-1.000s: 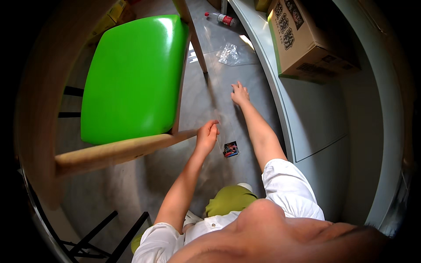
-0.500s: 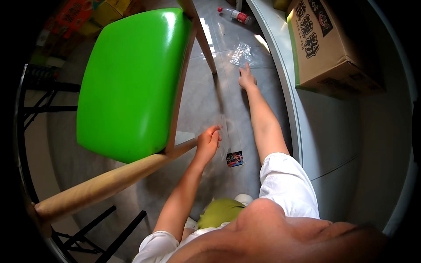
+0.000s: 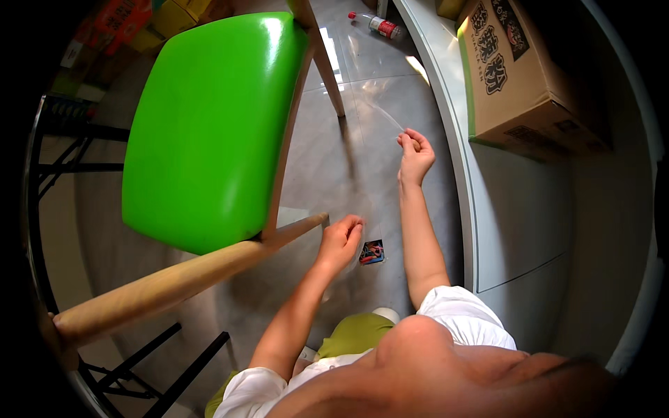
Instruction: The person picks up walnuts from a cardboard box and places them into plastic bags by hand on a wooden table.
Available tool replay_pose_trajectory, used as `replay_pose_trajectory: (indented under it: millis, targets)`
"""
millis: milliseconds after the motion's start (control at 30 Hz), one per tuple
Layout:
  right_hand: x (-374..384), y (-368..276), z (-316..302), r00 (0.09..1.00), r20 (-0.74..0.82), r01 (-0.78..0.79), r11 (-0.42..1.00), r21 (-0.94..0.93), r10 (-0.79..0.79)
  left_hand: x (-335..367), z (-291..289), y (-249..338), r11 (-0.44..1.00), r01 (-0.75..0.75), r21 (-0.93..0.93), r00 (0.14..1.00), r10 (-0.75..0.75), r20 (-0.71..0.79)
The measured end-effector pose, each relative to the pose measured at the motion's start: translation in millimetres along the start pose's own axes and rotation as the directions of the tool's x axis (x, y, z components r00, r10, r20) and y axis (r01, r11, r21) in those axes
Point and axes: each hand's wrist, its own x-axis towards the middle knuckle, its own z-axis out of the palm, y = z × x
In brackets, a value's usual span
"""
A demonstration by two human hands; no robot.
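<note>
My right hand (image 3: pixel 416 155) is raised over the grey tiles beside the cabinet base, its fingers pinched on a clear plastic bag (image 3: pixel 389 118). The bag shows almost edge-on, as a thin pale streak running up and left from the fingertips. Near the chair's wooden rail, my left hand (image 3: pixel 341 240) is closed, thumb against fingers. Faint see-through plastic film (image 3: pixel 362 238) hangs at its fingertips, hard to make out. Just right of that hand lies a small square packet (image 3: pixel 372 252) with a dark, many-coloured picture or contents.
A chair with a green seat (image 3: pixel 216 132) and wooden rail (image 3: pixel 160 292) fills the left side. A plastic bottle (image 3: pixel 376 25) with a red cap lies at the far end. A cardboard box (image 3: pixel 523 83) sits on the pale cabinet ledge (image 3: pixel 453 104) to the right. Black metal legs (image 3: pixel 191 373) stand lower left.
My right hand, earlier reaching out at the crumpled clear bag on the floor, has picked it up and drawn back toward me. My left hand has shifted slightly nearer and its fingers have closed more.
</note>
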Motion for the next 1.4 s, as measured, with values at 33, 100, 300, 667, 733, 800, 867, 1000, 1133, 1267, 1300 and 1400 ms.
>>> replay_pose_trajectory:
  millis: [33, 100, 300, 667, 733, 800, 867, 1000, 1133, 1267, 1300, 1400]
  targets:
    - [-11, -23, -9, 0.992, -0.058, -0.096, 0.968, 0.232, 0.112, -2, 1, 11, 1.000, -0.013, -0.007, 1.000, 0.014, 0.015]
    - [-20, -56, -23, 0.972, -0.094, -0.149, 0.876, 0.458, 0.215, -6, -1, 29, 1.000, -0.021, -0.024, 0.999, 0.022, 0.037]
    - [-36, -132, -50, 0.886, 0.326, -0.463, 0.625, 0.629, 0.329, -35, -2, 52, 0.986, -0.089, -0.140, 0.996, 0.088, -0.015]
    - [-109, -279, -78, 0.890, 0.326, -0.454, 0.540, 0.709, 0.320, -56, -59, 144, 0.965, -0.212, -0.155, 0.972, 0.225, 0.072]
    - [-135, -323, -71, 0.895, 0.250, -0.424, 0.525, 0.738, 0.370, -69, -87, 173, 0.974, -0.204, -0.098, 0.971, 0.214, 0.105]
    - [-158, -364, -61, 0.891, 0.253, -0.444, 0.602, 0.664, 0.378, -82, -120, 211, 0.988, -0.153, -0.028, 0.973, 0.156, 0.172]
    - [-177, -407, -37, 0.886, 0.288, -0.464, 0.680, 0.568, 0.363, -93, -144, 225, 0.979, -0.194, 0.062, 0.967, 0.180, 0.181]
    - [-213, -478, 14, 0.813, 0.321, -0.581, 0.715, 0.389, 0.485, -127, -207, 276, 0.952, -0.043, 0.302, 0.946, -0.058, 0.317]
    - [-242, -515, 73, 0.633, 0.398, -0.763, 0.621, 0.179, 0.664, -171, -276, 302, 0.916, -0.050, 0.398, 0.978, -0.036, 0.206]
    - [-253, -499, 134, 0.156, 0.487, -0.981, 0.075, 0.181, 0.859, -212, -329, 318, 0.908, 0.199, 0.368, 0.968, -0.240, 0.069]
    - [-254, -502, 147, 0.132, 0.491, -0.985, 0.061, 0.159, 0.861, -222, -344, 328, 0.904, 0.224, 0.365, 0.964, -0.259, 0.051]
    - [-264, -507, 173, 0.180, 0.354, -0.983, 0.152, 0.106, 0.918, -257, -379, 357, 0.895, 0.298, 0.332, 0.952, -0.303, -0.037]
